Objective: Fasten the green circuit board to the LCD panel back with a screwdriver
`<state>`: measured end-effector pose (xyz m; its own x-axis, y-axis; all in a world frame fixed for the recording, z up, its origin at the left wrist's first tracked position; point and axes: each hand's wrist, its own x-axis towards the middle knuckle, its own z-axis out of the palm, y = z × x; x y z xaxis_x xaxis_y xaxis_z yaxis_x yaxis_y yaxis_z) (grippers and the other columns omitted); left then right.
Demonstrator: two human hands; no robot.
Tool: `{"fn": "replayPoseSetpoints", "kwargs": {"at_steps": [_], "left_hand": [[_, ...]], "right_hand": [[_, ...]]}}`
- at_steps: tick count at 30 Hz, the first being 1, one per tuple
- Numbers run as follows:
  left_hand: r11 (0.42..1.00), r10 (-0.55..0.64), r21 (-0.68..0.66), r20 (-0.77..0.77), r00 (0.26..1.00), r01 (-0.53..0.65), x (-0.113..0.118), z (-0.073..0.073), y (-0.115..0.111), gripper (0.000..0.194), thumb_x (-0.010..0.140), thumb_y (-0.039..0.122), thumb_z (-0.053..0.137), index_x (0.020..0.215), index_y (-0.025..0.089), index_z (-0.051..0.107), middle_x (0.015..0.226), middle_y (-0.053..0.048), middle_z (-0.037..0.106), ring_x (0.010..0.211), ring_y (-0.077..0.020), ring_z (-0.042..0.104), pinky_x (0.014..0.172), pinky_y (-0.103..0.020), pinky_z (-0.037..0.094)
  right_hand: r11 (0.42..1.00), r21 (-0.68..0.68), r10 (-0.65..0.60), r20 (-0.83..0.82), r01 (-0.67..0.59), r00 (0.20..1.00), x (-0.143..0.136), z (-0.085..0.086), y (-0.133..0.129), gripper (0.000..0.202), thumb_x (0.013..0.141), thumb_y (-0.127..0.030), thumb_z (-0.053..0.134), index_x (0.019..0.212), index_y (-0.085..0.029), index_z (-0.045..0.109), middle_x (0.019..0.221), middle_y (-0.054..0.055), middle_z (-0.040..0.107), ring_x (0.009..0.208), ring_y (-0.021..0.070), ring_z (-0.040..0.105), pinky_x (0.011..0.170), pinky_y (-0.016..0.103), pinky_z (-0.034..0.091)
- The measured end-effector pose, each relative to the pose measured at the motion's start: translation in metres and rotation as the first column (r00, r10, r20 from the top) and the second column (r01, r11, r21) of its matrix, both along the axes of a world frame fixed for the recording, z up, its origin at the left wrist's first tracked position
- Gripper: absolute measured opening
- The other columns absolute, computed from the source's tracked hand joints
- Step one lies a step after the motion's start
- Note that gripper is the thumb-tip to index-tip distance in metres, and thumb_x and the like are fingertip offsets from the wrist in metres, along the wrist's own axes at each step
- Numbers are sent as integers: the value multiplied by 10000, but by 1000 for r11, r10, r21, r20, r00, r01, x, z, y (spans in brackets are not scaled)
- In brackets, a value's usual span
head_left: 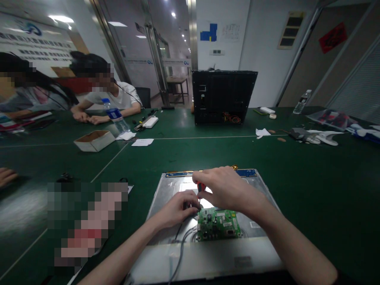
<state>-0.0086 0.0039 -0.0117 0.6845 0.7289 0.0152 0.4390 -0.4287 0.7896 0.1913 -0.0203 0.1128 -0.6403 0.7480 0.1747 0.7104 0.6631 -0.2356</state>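
As my right hand (224, 188) closes around the red-and-black handle of a screwdriver (202, 187), its thin shaft points down at the upper left corner of a green circuit board (219, 223). My left hand (181, 206), fingers bent, works just beside the tip; whether it pinches anything, I cannot tell. The two hands are close together, the tool between them. The board sits on the back of a silvery metal panel (157, 202), which lies flat before me on a green table (166, 152). Along the panel's far edge runs a blue strip (178, 174), and a grey cable (182, 249) trails toward me from beside the board. Across the table, a black case (225, 93) stands upright, coloured wires showing near its base. At far left, near an open box (95, 143) and a blue-capped bottle (116, 117), a person in a white shirt (126, 92) sits, forearms on the tabletop.
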Motion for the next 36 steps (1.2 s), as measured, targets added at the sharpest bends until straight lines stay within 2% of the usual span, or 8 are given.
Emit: {"fn": "replayPoseSetpoints", "kwargs": {"at_steps": [9, 13, 18, 30, 36], "left_hand": [[999, -18, -26, 1, 1000, 18, -2, -5, 1, 146, 822, 142, 608, 889, 188, 729, 873, -31, 676, 837, -195, 592, 709, -269, 448], [1000, -19, 4, 25, 1000, 19, -1, -5, 1, 119, 827, 150, 613, 846, 190, 723, 849, -22, 672, 809, -186, 589, 716, -268, 444], [1000, -7, 10, 4, 1000, 7, 0, -5, 1, 102, 821, 147, 617, 816, 181, 712, 801, -13, 658, 786, -181, 573, 691, -262, 438], [1000, 1, -9, -1, 1000, -1, 1, -1, 0, 132, 809, 116, 601, 848, 179, 710, 813, -14, 652, 751, -170, 573, 677, -259, 451], [1000, -1, 16, 51, 999, 0, 1, 1, -1, 138, 791, 91, 608, 841, 176, 705, 855, -13, 648, 742, -157, 567, 659, -244, 432]], "right_hand": [[1000, 13, 0, 21, -1, 1000, -1, 0, -2, 84, 870, -262, 575, 900, -183, 567, 820, 26, 669, 655, 142, 531, 526, 277, 236], [998, -18, 57, 4, -57, 998, 1, 2, -5, 122, 854, -243, 587, 946, -169, 554, 898, 43, 663, 697, 147, 540, 539, 270, 265], [994, 13, 112, 9, -112, 994, 1, 1, -5, 81, 857, -176, 543, 935, -157, 556, 928, 49, 648, 703, 143, 525, 549, 277, 277], [997, 71, 42, 17, -43, 999, -2, -1, -5, 93, 885, -257, 573, 902, -166, 571, 857, 16, 656, 647, 129, 519, 521, 280, 227], [997, 73, 5, 32, -7, 999, -3, -1, -3, 124, 891, -291, 580, 891, -167, 577, 849, 21, 672, 652, 139, 543, 520, 284, 237]]}}
